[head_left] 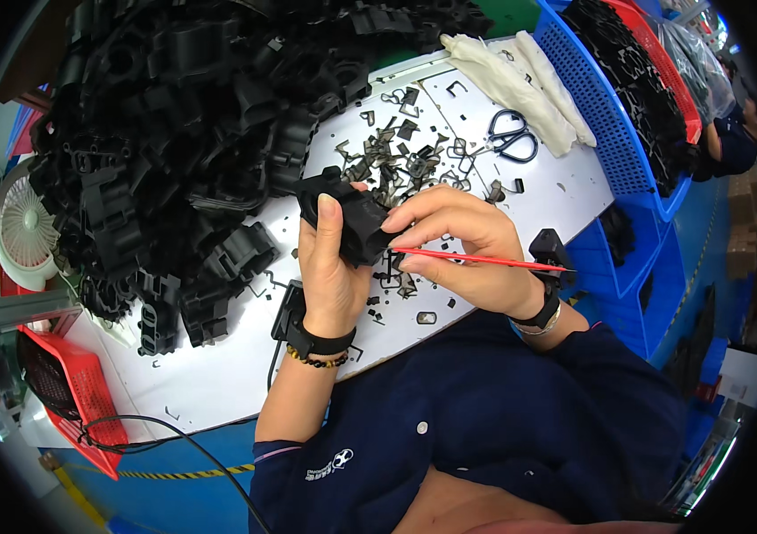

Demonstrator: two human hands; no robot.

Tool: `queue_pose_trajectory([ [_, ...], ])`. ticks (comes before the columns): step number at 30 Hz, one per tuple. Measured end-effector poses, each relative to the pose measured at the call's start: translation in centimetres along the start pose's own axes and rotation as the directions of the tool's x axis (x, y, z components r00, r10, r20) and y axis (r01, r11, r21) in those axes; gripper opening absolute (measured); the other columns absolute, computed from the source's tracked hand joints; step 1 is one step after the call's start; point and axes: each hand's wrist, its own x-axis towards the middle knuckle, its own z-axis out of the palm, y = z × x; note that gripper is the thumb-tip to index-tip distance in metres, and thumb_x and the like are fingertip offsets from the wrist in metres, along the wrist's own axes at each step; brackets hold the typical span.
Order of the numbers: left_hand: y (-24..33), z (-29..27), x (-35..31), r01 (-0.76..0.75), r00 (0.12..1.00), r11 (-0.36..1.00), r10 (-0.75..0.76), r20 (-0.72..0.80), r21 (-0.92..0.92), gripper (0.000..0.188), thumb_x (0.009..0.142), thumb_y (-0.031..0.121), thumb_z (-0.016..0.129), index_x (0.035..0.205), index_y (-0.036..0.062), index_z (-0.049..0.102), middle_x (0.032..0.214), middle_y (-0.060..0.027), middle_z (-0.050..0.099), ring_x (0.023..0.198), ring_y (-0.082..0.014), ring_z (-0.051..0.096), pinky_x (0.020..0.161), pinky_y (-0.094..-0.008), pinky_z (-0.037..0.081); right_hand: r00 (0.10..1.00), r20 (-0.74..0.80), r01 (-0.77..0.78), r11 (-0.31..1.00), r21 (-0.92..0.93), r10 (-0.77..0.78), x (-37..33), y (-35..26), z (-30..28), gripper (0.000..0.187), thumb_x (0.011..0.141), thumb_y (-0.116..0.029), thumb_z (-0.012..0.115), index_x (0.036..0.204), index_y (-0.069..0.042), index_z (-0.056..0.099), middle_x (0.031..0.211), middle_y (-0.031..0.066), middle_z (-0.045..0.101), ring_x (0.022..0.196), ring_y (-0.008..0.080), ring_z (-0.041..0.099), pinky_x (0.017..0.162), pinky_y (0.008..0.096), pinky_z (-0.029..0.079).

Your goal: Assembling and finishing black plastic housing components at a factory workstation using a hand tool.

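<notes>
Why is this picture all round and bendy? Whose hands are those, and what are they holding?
There's no robot here, just a person using two bare hands. A camera worn on their head looks down, and its wide fisheye lens makes straight edges bend near the rim.

The left hand holds a black molded plastic part. The right hand, close to that part, pinches a thin red stick-like tool.

On the white tabletop lie a big heap of black plastic parts, lots of small dark bits, dark-handled scissors and a rumpled white cloth.
</notes>
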Motion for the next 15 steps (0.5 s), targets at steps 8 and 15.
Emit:
queue_pose_trajectory([
  [8, -0.6, 0.1, 0.0, -0.022, 0.998, 0.995, 0.028, -0.061, 0.097, 0.057, 0.098, 0.055, 0.052, 0.113, 0.0004, 0.057, 0.097, -0.0072, 0.063, 0.088, -0.0148, 0.063, 0.079, -0.0302, 0.055, 0.998, 0.036, 0.044, 0.998, -0.037, -0.042, 0.1, 0.1, -0.4, 0.02, 0.076, 0.002, 0.078, 0.094, -0.002, 0.071, 0.107, 0.0119, 0.069, 0.096, 0.0233, 0.065, 0.082, 0.0333, 0.052],
  [15, -0.7, 0.5, -0.2, 0.006, 0.996, 0.995, 0.002, -0.085, 0.097, 0.056, 0.098, 0.055, 0.051, 0.11, 0.0007, 0.056, 0.095, -0.0065, 0.061, 0.087, -0.0151, 0.062, 0.078, -0.0295, 0.054, 0.987, 0.005, 0.161, 0.979, -0.127, -0.161, 0.1, 1.2, 0.4, 0.021, 0.075, -0.001, 0.079, 0.094, -0.001, 0.07, 0.106, 0.0122, 0.069, 0.092, 0.0245, 0.066, 0.079, 0.033, 0.053],
])
